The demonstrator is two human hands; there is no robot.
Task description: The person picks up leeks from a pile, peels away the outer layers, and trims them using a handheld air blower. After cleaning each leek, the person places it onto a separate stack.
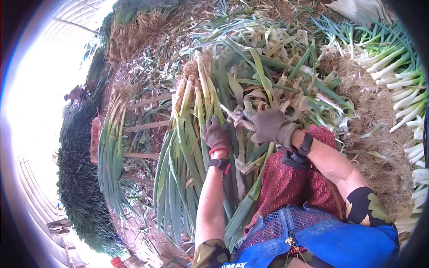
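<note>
My left hand, in a grey glove, lies on the green stalks of a bunch of leeks, its fingers bent over them. The bunch's roots point away from me and its leaves hang toward me. Just to the right, my right hand, also gloved, is closed around a knife whose pale blade points left toward the stalks. Loose leaves lie under and around both hands.
Another bunch rests on wooden slats at the left. Cleaned white-stemmed leeks line the right edge beside a heap of cut roots. Leaf scraps cover the ground. A dark green pile stands far left.
</note>
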